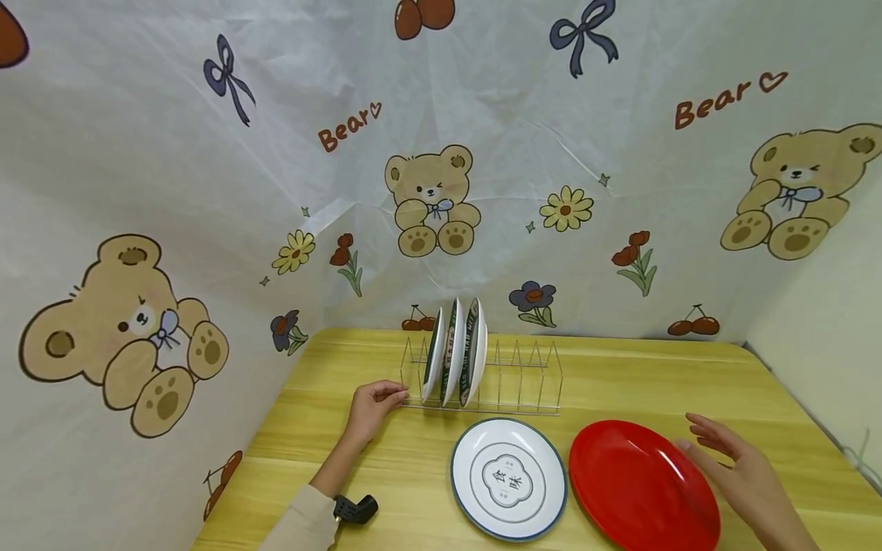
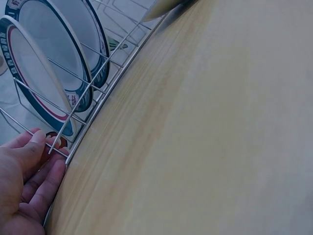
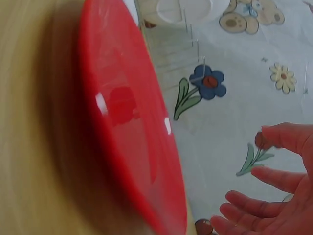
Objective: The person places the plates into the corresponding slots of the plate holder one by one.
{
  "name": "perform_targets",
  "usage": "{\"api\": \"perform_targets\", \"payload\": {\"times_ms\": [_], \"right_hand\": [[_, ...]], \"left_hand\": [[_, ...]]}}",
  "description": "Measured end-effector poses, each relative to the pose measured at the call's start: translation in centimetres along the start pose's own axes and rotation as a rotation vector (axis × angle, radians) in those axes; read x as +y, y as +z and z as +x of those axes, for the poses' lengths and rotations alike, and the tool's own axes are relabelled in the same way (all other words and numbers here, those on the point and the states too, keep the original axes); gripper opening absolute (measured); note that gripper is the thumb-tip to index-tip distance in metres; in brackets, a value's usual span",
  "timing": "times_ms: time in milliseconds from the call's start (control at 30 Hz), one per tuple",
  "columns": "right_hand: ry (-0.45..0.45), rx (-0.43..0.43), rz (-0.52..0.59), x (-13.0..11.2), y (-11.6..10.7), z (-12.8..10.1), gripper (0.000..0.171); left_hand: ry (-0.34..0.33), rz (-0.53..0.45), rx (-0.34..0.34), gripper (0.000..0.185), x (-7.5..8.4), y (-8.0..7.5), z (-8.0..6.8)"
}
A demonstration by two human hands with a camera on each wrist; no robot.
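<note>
My left hand (image 1: 372, 411) pinches the lower left end of a wire dish rack (image 1: 524, 412); in the left wrist view its thumb and fingers (image 2: 33, 151) close on the end wire. Three plates (image 1: 474, 356) with dark patterned rims stand on edge in the rack's left half. In front of the rack, a white plate (image 1: 475, 490) with a blue rim and printed characters lies flat. Beside it is a red oval plate (image 1: 641, 490). My right hand (image 1: 744, 478), fingers spread and holding nothing, hovers by the red plate's right edge.
The wood-grain table (image 1: 386, 490) meets a hanging cloth (image 1: 510, 268) printed with bears and flowers behind and at the left. A black strap device (image 1: 356, 509) sits at my left wrist. A pale wall (image 1: 820, 337) rises at the right.
</note>
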State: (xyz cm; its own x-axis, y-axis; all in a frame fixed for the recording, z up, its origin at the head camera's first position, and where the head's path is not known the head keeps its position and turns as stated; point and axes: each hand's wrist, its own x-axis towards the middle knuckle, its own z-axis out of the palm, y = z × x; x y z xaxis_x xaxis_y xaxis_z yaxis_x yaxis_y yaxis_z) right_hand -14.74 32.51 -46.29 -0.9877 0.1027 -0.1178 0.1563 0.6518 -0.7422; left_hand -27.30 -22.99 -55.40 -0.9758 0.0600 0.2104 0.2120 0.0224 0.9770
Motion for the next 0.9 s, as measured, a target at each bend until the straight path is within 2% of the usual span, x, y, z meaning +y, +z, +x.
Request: {"api": "perform_targets", "payload": {"times_ms": [167,400,600,767,900], "right_hand": [[0.051,-0.059,0.006,2.0,-0.1,0.2,0.086],[0.035,-0.104,0.004,3.4,0.6,0.4,0.079],[0.031,-0.162,0.034,4.5,0.8,0.7,0.081],[0.019,-0.163,0.058,5.2,1.0,1.0,0.086],[0.052,-0.167,0.106,5.4,1.1,1.0,0.092]], "left_hand": [[0.000,0.000,-0.002,0.015,0.0,-0.1,0.0],[0.017,0.005,-0.004,0.014,0.0,0.0,-0.1],[0.004,-0.009,-0.006,0.014,0.0,0.0,-0.1],[0.005,-0.004,-0.003,0.013,0.0,0.0,-0.1],[0.012,0.006,-0.008,0.014,0.0,0.0,-0.1]]}}
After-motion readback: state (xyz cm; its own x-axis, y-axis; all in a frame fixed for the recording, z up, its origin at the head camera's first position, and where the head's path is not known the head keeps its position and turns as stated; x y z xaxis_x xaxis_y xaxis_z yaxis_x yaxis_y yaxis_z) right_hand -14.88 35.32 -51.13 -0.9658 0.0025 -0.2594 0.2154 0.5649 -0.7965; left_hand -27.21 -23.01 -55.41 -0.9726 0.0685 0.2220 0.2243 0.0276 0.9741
